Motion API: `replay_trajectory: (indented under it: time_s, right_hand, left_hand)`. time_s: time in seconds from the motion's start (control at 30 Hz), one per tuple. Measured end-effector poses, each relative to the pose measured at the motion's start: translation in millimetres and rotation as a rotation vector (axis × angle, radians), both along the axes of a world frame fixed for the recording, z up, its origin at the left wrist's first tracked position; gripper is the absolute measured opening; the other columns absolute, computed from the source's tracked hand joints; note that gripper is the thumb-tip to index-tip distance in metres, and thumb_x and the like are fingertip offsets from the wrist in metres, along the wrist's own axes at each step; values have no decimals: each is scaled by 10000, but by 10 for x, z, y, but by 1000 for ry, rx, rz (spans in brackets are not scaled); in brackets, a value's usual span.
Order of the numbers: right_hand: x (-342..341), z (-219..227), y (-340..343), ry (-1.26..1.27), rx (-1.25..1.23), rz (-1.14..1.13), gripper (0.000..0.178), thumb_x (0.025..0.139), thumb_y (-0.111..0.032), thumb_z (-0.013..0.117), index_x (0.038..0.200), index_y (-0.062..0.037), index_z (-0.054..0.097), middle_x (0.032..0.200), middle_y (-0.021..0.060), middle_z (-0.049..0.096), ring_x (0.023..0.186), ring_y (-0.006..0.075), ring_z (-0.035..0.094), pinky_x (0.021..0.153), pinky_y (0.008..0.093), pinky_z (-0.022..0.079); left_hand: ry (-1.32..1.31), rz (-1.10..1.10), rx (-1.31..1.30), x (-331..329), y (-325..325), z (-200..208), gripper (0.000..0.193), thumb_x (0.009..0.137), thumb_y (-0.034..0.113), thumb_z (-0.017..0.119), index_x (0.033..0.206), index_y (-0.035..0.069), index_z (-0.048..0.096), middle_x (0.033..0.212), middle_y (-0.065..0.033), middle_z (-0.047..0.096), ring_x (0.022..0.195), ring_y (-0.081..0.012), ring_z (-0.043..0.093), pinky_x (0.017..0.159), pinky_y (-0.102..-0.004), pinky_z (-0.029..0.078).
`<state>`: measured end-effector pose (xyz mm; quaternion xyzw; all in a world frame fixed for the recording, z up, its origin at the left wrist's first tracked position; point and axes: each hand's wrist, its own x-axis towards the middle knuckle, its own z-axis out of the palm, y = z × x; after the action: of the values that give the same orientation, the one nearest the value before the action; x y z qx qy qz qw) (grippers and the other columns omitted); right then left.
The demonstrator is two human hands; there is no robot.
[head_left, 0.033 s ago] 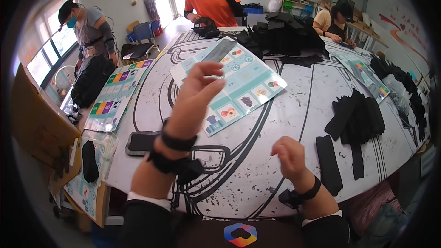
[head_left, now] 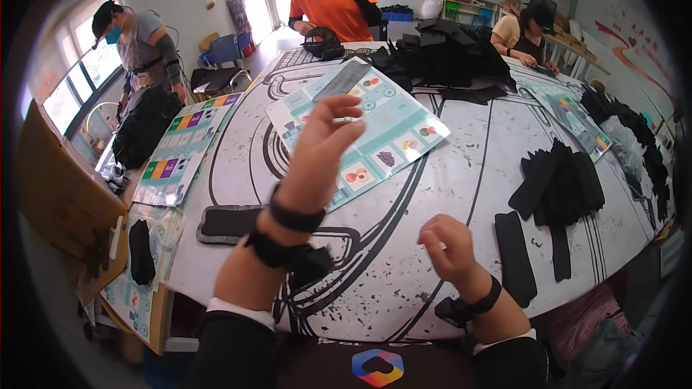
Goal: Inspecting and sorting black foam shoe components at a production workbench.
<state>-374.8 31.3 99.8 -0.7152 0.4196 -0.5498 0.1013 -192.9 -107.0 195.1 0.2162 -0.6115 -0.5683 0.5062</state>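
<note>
Sheet (head_left: 414, 124) unmoved; left hand (head_left: 319, 157) shifted rightward, right hand (head_left: 448, 251) slightly leftward.

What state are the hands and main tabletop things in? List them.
Left hand: raised, empty, fingers curled
Right hand: empty, loosely curled
Fruit-picture sheet: flat, partly covered
Grey-edged black pad: flat, partly hidden
Near black strips: heaped
Far black pieces: heaped

Hands (head_left: 322, 150) (head_left: 450, 248) apparently slightly closer together
</note>
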Motion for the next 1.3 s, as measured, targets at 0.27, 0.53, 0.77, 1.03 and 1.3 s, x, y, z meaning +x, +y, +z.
replay_trajectory:
  time_s: [0.27,0.53,0.77,1.03,1.3]
  right_hand:
    - [202,-116,24,179,80,43,81,775,-69,655,823,-65,589,728,79,573,636,263,583,562,348,470]
    - [408,-277,24,148,239,208,263,775,-110,677,1004,-39,566,899,115,583,774,273,604,668,355,497]
    - [606,-576,39,209,381,386,386,777,-144,697,1089,-4,518,993,144,556,840,286,597,736,355,498]
    - [484,-527,-5,144,537,367,212,813,-104,657,1013,-63,597,961,101,591,847,243,621,759,333,501]
    - [368,-525,-82,133,558,326,131,825,-102,650,947,-65,622,876,98,619,825,249,616,742,339,491]
  left_hand:
    - [491,143,514,-719,-37,-477,296,864,69,536,1156,117,534,1030,3,525,884,-132,492,792,-273,381]
    - [574,335,545,-467,-110,-645,316,832,50,515,1139,123,520,985,25,521,861,-97,496,800,-253,366]
    - [494,351,572,-275,-73,-909,356,795,2,488,1131,114,516,991,18,497,840,-94,474,743,-248,368]
    - [513,294,553,-20,-133,-884,308,813,14,496,1104,111,517,933,27,515,787,-91,481,732,-250,355]
    - [522,252,576,-21,-136,-864,256,844,72,517,1100,90,513,868,13,519,784,-100,470,722,-250,358]
